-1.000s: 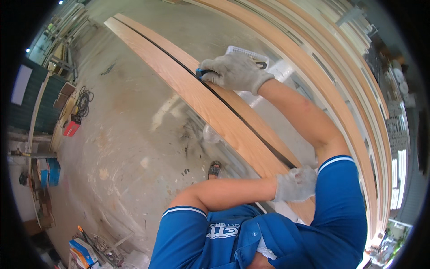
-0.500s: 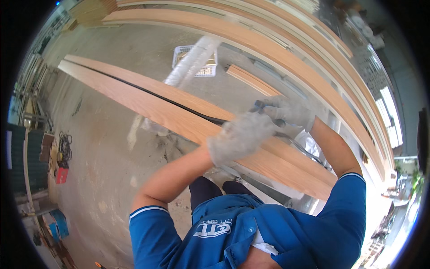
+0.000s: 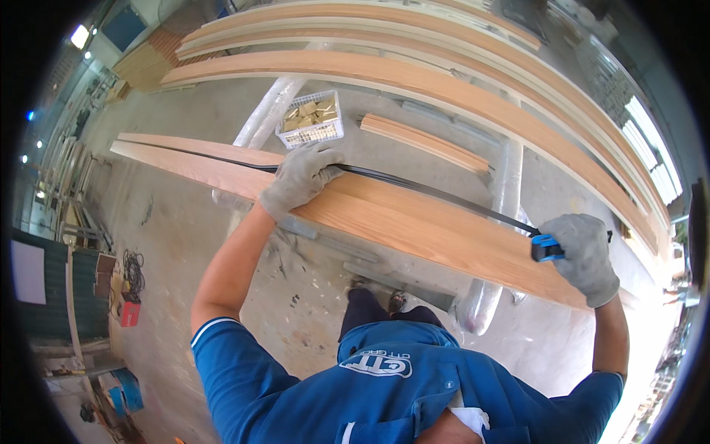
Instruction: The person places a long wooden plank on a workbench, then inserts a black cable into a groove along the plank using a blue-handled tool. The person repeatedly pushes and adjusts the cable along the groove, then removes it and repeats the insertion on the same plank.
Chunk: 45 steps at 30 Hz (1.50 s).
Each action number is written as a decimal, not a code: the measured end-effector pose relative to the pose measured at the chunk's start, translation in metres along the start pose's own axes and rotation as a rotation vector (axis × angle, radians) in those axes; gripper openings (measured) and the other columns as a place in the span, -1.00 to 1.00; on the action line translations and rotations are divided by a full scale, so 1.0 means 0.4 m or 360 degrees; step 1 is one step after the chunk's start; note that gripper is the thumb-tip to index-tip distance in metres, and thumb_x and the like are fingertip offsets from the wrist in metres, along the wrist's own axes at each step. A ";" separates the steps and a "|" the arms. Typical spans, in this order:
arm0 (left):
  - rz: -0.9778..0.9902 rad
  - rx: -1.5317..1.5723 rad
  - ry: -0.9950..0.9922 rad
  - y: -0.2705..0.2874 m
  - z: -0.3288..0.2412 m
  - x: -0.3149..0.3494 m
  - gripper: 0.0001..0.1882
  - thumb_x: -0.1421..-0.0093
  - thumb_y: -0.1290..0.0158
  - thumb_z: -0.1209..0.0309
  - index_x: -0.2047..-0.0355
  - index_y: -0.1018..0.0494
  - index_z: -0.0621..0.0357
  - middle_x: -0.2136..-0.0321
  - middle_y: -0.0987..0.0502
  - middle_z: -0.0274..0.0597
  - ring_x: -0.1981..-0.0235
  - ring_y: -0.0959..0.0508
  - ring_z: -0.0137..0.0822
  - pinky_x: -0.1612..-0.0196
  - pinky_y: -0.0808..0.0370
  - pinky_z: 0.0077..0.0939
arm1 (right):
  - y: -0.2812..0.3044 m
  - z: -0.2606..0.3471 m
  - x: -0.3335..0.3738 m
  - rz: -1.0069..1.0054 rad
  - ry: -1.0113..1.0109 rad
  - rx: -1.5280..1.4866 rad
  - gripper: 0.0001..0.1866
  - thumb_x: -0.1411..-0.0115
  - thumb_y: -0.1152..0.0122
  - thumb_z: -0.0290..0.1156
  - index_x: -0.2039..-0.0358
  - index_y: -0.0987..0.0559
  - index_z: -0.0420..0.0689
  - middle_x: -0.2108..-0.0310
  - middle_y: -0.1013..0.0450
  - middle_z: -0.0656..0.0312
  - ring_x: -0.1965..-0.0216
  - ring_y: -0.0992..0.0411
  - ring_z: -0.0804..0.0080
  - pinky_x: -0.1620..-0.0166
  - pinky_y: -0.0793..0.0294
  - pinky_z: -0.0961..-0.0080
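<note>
A long tapering wooden board [image 3: 414,229] lies across in front of me, raised off the floor on plastic-wrapped supports. Along it runs a thin black strip [image 3: 444,196], stretched between my hands and on toward the far left end. My left hand [image 3: 299,181], in a grey glove, is closed over the strip and rests on the board. Near the board's right end, my gloved right hand [image 3: 584,255] grips a small blue-and-black hand tool [image 3: 547,248] at the strip. The tool's exact kind is partly hidden by the fingers.
Beyond the board, several long wooden boards [image 3: 384,66] lie on wrapped supports [image 3: 506,177]. A white basket [image 3: 314,137] of small yellowish pieces and a bundle of wooden strips [image 3: 425,140] are between them. At left are a red box [image 3: 129,312] and coiled cables [image 3: 133,274].
My hands have parted from near the middle of the board. The left has moved left along the strip; the right has moved right with the blue-and-black tool. The view has shifted too.
</note>
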State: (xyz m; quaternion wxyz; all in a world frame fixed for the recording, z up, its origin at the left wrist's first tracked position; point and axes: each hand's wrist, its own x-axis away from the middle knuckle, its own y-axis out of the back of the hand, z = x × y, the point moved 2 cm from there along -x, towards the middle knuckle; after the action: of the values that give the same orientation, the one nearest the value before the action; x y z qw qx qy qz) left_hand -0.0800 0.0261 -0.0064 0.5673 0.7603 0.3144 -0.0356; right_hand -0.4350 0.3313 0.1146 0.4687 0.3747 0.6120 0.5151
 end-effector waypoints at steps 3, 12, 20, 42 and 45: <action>0.0084 -0.0033 -0.0071 0.006 -0.050 -0.011 -0.81 -0.18 -0.28 0.36 0.24 -0.58 0.12 0.29 -0.60 -0.13 0.16 -0.57 -0.01 -0.02 -0.44 -0.15 | -0.029 0.019 0.010 0.0006 -0.0069 0.0425 -0.72 0.00 -0.30 -0.44 0.23 -0.56 -0.11 0.45 -0.46 0.22 0.37 -0.48 0.26 0.31 -0.46 0.29; -0.0069 0.0096 -0.0286 -0.152 -0.286 -0.104 -0.77 -0.22 -0.22 0.18 0.26 -0.60 0.05 0.31 -0.65 -0.17 0.18 -0.60 -0.09 0.03 -0.43 -0.18 | -0.154 0.019 0.011 -0.0214 0.0004 0.0569 -0.81 0.00 -0.26 -0.45 0.33 -0.49 -0.06 0.40 -0.41 0.22 0.45 -0.45 0.29 0.37 -0.46 0.31; -0.0127 0.0074 0.0024 -0.304 -0.485 -0.133 -0.83 -0.20 -0.21 0.18 0.34 -0.62 -0.03 0.33 -0.63 -0.21 0.17 -0.61 -0.14 0.08 -0.42 -0.14 | -0.161 0.010 0.044 -0.0151 -0.0035 0.0400 -0.74 -0.04 -0.44 -0.36 0.27 -0.56 -0.05 0.41 -0.50 0.19 0.34 -0.51 0.18 0.23 -0.47 0.21; -0.0174 0.0472 0.0120 -0.416 -0.535 -0.143 -0.53 -0.28 -0.01 0.21 -0.15 -0.46 0.11 0.00 -0.55 -0.14 0.01 -0.50 -0.05 -0.16 -0.34 -0.14 | -0.415 0.479 -1.095 0.0248 0.0533 -0.0426 -0.67 -0.34 -0.12 0.00 0.04 -0.63 0.14 0.19 -0.65 0.10 0.12 -0.61 0.02 0.03 -0.55 0.06; -0.0053 0.0377 0.0132 -0.420 -0.524 -0.145 -0.58 -0.21 -0.05 0.28 -0.07 -0.48 0.12 0.10 -0.57 -0.14 0.10 -0.53 -0.06 -0.09 -0.35 -0.15 | -0.417 0.500 -1.106 0.0165 0.0719 -0.0395 -0.69 -0.34 -0.12 -0.03 0.09 -0.66 0.11 0.25 -0.66 0.10 0.15 -0.61 0.00 0.05 -0.56 0.06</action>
State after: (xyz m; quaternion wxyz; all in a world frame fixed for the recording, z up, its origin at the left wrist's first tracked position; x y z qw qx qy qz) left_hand -0.2767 0.2128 -0.0497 0.4593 0.8176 0.3436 -0.0505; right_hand -0.1150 -0.0607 0.0280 0.3353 0.2207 0.6134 0.6802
